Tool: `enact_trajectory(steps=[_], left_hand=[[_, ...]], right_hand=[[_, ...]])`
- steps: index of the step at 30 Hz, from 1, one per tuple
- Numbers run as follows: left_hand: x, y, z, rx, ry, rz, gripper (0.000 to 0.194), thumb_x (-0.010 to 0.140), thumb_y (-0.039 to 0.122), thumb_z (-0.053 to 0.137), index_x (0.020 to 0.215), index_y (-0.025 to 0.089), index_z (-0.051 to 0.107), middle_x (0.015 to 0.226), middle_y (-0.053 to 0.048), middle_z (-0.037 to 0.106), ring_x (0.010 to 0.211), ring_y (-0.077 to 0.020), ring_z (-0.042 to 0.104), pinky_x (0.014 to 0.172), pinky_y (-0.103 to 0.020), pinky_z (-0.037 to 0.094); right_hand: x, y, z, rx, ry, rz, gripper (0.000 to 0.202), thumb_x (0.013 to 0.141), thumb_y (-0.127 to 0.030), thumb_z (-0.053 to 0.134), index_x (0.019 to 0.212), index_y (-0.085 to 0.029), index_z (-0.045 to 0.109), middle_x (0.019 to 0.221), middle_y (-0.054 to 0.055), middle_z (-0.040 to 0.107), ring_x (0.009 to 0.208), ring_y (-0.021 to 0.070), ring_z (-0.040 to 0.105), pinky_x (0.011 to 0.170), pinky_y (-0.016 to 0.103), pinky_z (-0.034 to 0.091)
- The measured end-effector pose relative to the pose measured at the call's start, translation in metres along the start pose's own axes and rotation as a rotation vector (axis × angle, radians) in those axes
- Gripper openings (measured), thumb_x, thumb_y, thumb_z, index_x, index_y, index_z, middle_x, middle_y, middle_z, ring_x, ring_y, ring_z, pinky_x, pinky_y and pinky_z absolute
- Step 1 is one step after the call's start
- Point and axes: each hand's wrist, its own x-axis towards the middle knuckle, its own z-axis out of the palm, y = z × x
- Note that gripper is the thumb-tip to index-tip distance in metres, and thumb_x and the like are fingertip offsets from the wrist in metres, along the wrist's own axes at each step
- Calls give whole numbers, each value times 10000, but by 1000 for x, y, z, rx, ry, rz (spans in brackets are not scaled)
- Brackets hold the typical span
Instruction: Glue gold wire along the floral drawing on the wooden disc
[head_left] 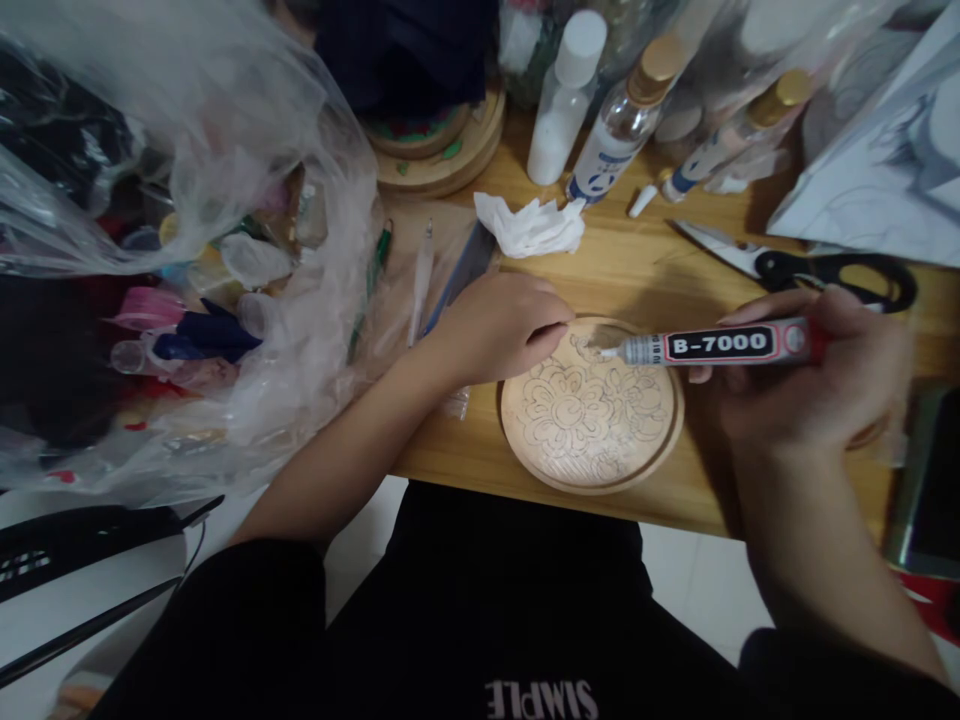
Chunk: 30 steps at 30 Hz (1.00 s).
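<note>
One B-7000 glue tube [724, 345], in the right hand [817, 370], fingers wrapped around its rear end; nozzle above or on the far part of the disc, contact not determinable.

One round wooden disc [574, 465], raised rim, line-drawn flowers; lying flat on the counter [450, 450], near its front edge.

One left hand [510, 325], fingers curled at the disc's far-left rim; whether they grip anything cannot be told.

Risks, as judged: too hard a squeeze could flood the drawn lines; a loosely steadied disc could turn under nozzle pressure; a drooping nozzle could smear glue, or string it onto the left fingers nearby.

Orientation: tube's long axis nearly level, running left to right before the wearer; nozzle pointing left, label reading upright. Disc, being round, has no long axis.
</note>
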Motion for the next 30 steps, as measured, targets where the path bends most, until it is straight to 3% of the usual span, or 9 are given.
enact_trajectory(steps=[6, 11, 17, 30], left_hand=[[0, -1, 1, 17, -13, 1, 244, 948, 214, 515, 815, 168, 714, 765, -15, 685, 752, -148, 629, 666, -266, 408], [0, 0, 0, 11, -21, -13, 233, 944, 206, 525, 829, 161, 722, 779, -20, 694, 761, -148, 635, 671, -266, 414], [1, 0, 0, 28, -17, -6, 246, 939, 212, 521, 807, 171, 725, 762, -15, 691, 743, -146, 633, 650, -269, 412], [0, -2, 1, -2, 3, 7, 242, 944, 209, 521, 818, 170, 724, 755, -11, 686, 733, -137, 627, 650, -271, 412]], right_hand=[[2, 2, -4, -2, -38, -11, 281, 608, -418, 517, 457, -188, 577, 357, 4, 429, 230, 157, 408, 196, 265, 137], [2, 2, -6, 9, -82, -10, 293, 611, -443, 548, 463, -193, 591, 330, -19, 408, 221, 134, 363, 208, 269, 199], [1, -2, -4, -1, -33, 44, 255, 548, -434, 574, 446, -201, 579, 374, -12, 465, 229, 112, 351, 200, 267, 181], [0, 1, -5, -39, -52, 29, 280, 585, -439, 565, 467, -185, 578, 384, 4, 465, 255, 122, 421, 225, 250, 206]])
